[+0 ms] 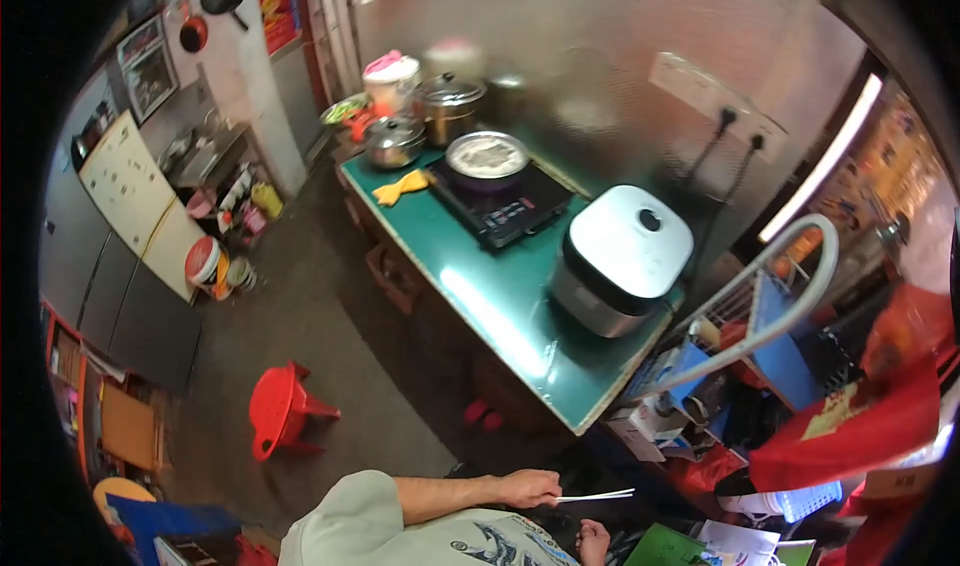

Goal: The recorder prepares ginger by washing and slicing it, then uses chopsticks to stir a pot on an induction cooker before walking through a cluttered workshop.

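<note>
At the bottom of the view, my left hand reaches across my body and grips a pair of white chopsticks, which point to the right. Lower down, my right hand is near my shirt, its fingers curled with nothing visible in them. Before me stands a table with a green top. On it, a black induction cooker carries a round pot of pale, frothy contents. A white and silver rice cooker sits at the table's right end.
Beyond the cooker are a lidded steel pot, a taller pot and a yellow cloth. A red plastic stool stands on the floor at left. A pale curved metal rail and a cluttered shelf flank the right side.
</note>
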Available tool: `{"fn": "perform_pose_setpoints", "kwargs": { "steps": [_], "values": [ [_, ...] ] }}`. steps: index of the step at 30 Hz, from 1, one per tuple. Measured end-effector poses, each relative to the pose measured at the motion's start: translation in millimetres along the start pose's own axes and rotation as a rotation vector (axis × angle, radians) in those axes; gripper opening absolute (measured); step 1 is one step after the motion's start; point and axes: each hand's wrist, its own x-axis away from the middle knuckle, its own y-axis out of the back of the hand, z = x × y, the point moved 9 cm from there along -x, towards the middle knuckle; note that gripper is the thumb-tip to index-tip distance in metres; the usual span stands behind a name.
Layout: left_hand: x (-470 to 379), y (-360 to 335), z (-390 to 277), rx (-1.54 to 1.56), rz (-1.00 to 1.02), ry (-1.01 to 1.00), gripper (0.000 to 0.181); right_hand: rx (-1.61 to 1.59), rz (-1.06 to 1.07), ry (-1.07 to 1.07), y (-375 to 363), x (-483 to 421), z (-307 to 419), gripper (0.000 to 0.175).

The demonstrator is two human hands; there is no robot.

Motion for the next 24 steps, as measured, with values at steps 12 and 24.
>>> {"fn": "perform_pose_setpoints", "kwargs": {
  "steps": [12,24],
  "values": [
    [106.3,121.1,45.4,0.324,-0.623,0.165,0.020,-0.016,0.300,0.068,-154.6,1.1,141.4,0.021],
    [224.2,205.7,81.4,0.769,-1.115,0.466,0.021,-0.066,0.873,0.226,-344.5,8.6,255.8,0.021]
  ]
}}
